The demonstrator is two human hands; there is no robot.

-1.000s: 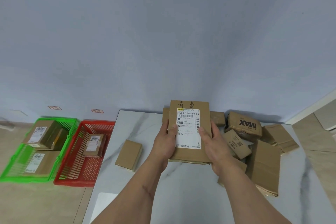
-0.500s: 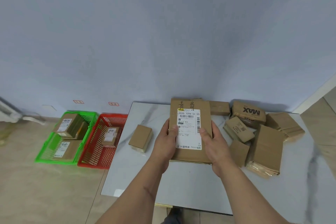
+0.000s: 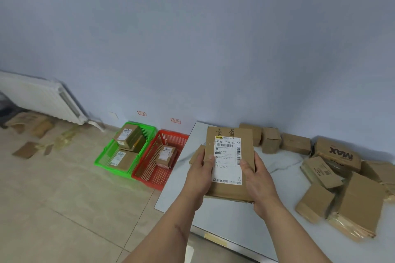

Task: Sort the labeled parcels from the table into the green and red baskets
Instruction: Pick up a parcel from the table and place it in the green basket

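- Left hand (image 3: 199,175): the held parcel (image 3: 229,163) was gripped along its left edge, the thumb laid over the front face beside the label and the remaining fingers hidden behind the cardboard.
- Right hand (image 3: 259,183): the same parcel was gripped along its right and lower edge, the thumb pressed on the front face at the label's right margin, the palm wrapped under the bottom corner.
- Held parcel: a flat brown cardboard package, kept upright and raised above the table (image 3: 224,215) near its left end, front face turned toward the camera.
- Shipping label (image 3: 227,160): white, with barcodes and printed text, fixed to the parcel's front; two handwritten characters were noted on the bare cardboard above it.
- Small parcel (image 3: 195,153): partly hidden behind the left hand, its resting place not determinable.
- Table: pale, marble-patterned top, set against the wall.
- Loose parcels (image 3: 350,188): a cluster of brown cardboard boxes was recorded on the table's right portion, with further boxes lined along the wall edge; one box (image 3: 338,155) was marked "MAX".
- Red basket (image 3: 159,160): placed on the floor just beside the table's left edge; one labelled parcel was contained in it.
- Green basket (image 3: 126,148): touching the red basket's left side; two labelled parcels were visible in it.
- Radiator (image 3: 40,98): white, mounted on the wall at far left, well apart from the baskets.
- Cardboard scraps (image 3: 27,132): scattered on the floor below the radiator.
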